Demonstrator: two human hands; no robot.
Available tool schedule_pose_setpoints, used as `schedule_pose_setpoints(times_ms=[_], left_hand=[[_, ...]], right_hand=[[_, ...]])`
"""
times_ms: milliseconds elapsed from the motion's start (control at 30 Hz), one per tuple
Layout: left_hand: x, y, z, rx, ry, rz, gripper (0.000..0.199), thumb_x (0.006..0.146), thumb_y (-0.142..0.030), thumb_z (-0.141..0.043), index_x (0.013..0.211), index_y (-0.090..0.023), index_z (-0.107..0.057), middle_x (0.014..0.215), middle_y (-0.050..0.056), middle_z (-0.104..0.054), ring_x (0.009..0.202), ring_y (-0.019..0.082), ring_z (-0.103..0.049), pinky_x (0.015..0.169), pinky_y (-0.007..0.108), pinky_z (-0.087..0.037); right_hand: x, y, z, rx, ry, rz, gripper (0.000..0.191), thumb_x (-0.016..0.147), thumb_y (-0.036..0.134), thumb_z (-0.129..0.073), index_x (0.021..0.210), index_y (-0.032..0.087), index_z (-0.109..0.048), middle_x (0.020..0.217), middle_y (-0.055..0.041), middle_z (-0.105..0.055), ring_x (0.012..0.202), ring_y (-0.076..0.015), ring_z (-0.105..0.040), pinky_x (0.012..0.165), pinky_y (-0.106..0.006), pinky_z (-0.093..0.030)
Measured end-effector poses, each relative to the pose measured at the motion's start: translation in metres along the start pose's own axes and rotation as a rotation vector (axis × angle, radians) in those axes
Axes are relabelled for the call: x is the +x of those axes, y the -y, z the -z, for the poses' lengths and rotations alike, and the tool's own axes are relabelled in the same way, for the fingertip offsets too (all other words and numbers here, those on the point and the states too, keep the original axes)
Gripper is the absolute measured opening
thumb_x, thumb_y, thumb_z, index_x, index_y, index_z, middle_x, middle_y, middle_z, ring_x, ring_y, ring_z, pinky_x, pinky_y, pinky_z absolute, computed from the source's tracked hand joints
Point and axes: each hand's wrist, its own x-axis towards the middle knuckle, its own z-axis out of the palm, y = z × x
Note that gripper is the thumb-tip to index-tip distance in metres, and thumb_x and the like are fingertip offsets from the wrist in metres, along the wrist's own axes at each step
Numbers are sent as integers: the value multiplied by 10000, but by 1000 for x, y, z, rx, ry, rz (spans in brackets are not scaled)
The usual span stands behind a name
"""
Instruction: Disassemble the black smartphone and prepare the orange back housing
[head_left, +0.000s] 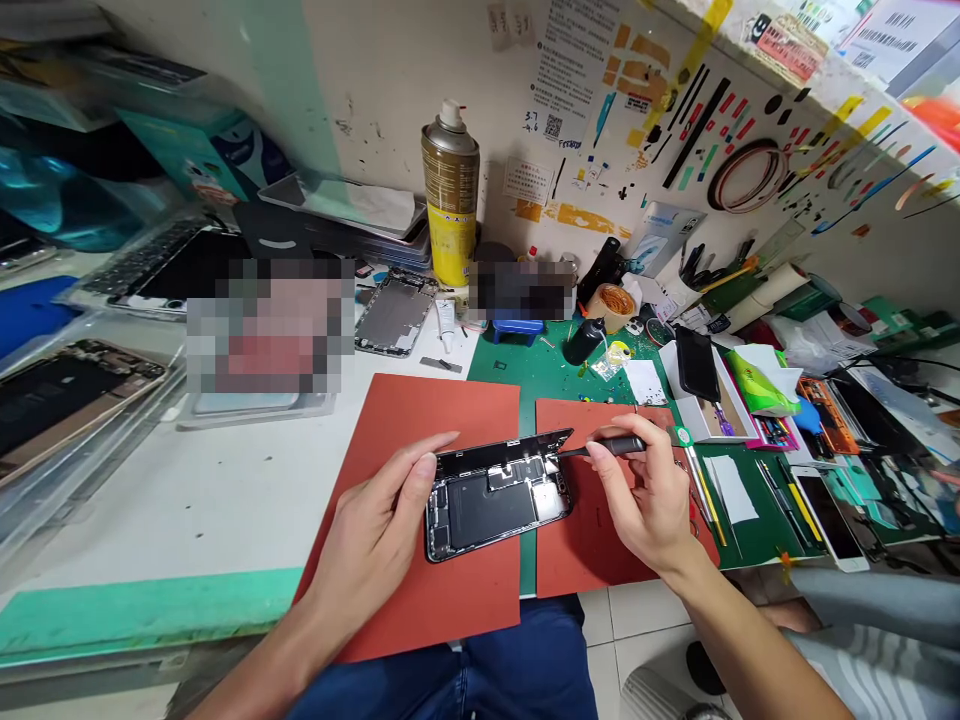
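Note:
An opened smartphone (491, 505) is held tilted above the left red-brown mat (420, 590), its battery and circuit board exposed. Its screen panel (510, 452) stands raised along the far long side. My left hand (382, 530) grips the phone's left end, with the thumb against the edge of the panel and the fingers behind. Pinched in my right hand (649, 495) is a black-handled screwdriver (624, 445). Its shaft points left to the phone's upper right corner; I cannot tell whether the tip touches a screw.
A second red-brown mat (577, 550) lies on the green work mat (491, 350). Behind stands a spray can (450, 200), near a phone back panel (396, 312). At right are tweezers (724, 505), a white phone (829, 515) and a box (709, 400). Another person's sleeve (885, 610) shows lower right.

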Motion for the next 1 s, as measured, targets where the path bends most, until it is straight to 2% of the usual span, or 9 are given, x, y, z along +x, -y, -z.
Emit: schedule_pose_setpoints(times_ms=[200,533,667,833,1000], left_hand=[[0,-1,1,5,12,24,560,1096,-659,-421,1355,-292,-756,1312,19,-824,1179,250,-779,828,307,-632],[0,1,-1,-11,9,17,546,1098,-654,-427,1359,-303,-754,1357,20,-807,1270,267,-746,949,339,-622],[-1,0,1,-9,16,22,564,1094,-667,-419,1357,-298,-755,1351,23,-810,1258,272,-751,924,338,-617],[-1,-1,1,-17,28,36,582,1086,-681,-422,1357,-290,-756,1343,27,-812,1208,269,-767,821,308,-615],[1,-4,0,-32,15,26,592,1079,-678,-434,1336,-264,-770,1216,46,-845,1166,277,-776,827,316,-623]], right_hand=[[1,0,0,1,10,5,327,1060,159,-660,1356,261,-569,1076,-40,-759,904,-196,-800,805,-348,-703],[4,3,-1,-24,12,41,326,1066,162,-647,1363,266,-563,1060,-37,-763,888,-206,-801,792,-352,-708],[9,7,1,-99,26,115,287,1067,159,-651,1325,262,-577,1032,-33,-770,854,-195,-799,750,-316,-692],[20,13,6,-196,166,178,113,1087,207,-647,1182,254,-610,947,-31,-777,766,-197,-785,676,-319,-645],[33,19,15,-213,305,181,139,1086,204,-567,1220,220,-601,1028,-75,-795,863,-230,-792,739,-360,-626]])
